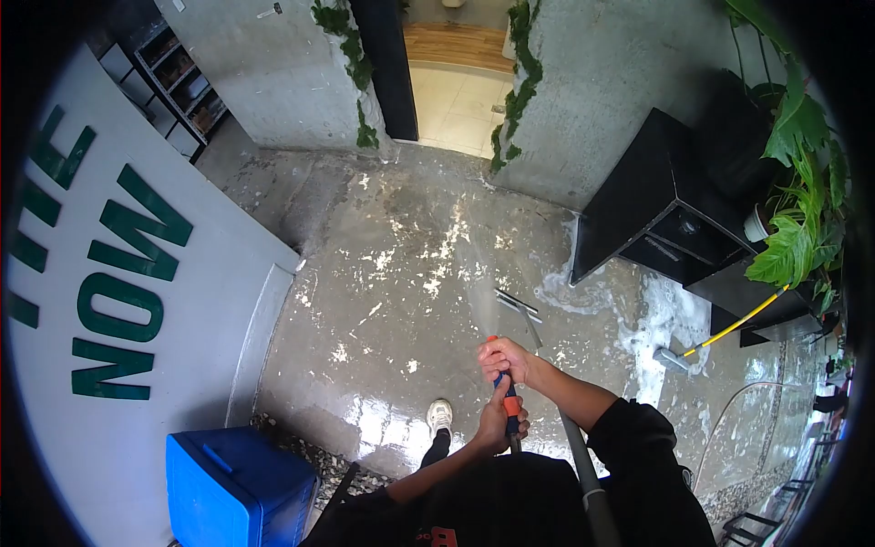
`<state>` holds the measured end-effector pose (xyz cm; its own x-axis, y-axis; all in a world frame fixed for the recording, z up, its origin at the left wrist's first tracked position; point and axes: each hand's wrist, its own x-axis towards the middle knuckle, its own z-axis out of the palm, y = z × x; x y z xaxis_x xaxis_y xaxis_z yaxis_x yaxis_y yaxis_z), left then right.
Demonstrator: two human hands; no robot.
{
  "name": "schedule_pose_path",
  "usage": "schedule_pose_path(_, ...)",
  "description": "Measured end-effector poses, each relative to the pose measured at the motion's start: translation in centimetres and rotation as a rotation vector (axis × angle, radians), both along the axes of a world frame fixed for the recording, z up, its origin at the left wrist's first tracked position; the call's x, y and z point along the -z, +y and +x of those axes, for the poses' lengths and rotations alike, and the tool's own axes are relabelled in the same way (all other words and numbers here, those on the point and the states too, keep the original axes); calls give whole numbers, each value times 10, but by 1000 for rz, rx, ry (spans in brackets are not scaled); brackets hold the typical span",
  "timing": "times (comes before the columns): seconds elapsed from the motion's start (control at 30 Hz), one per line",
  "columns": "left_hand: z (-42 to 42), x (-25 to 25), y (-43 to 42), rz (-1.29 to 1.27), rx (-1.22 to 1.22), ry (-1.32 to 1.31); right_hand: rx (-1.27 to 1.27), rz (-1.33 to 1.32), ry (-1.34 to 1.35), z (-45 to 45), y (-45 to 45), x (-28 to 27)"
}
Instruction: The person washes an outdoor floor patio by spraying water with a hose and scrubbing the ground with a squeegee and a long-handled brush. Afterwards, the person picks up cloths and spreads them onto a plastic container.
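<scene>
My left hand is wrapped round the lower part of a blue and orange hose nozzle. Higher up, my right hand grips the same nozzle near its orange tip. A fine spray of water leaves the tip toward the wet grey floor. Just beyond my hands a squeegee head lies on the floor. A grey pole runs beside my right forearm, its upper end hidden behind the arm.
White foam spreads at the right around a brush with a yellow handle. Black cabinets and plants stand there. A blue bin is at lower left, beside a lettered white wall. A doorway opens ahead.
</scene>
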<state>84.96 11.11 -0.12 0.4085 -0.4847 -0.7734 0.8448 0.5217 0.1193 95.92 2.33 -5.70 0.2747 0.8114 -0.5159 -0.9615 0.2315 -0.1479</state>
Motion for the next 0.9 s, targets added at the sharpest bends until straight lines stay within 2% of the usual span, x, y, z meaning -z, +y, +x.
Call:
schedule_pose_path(0.07,-2,7,3,-197,-34,-19,30,87,24,0,-2,1)
schedule_pose_path(0.4,-3,14,5,-257,-75,-2,-3,121,44,1,-2,3)
schedule_pose_path(0.5,7,14,12,-241,4,20,102,50,42,-3,-1,10)
schedule_pose_path(0.57,8,10,12,-19,30,50,181,-301,2,-8,6,0)
schedule_pose_path(0.6,10,12,13,-18,31,48,181,-301,1,-9,9,-1)
schedule_pose_path(0.67,13,20,14,40,23,67,130,-592,-99,-13,12,-2)
schedule_pose_path(0.9,23,24,21,160,-27,-11,205,-620,-245,-13,12,1)
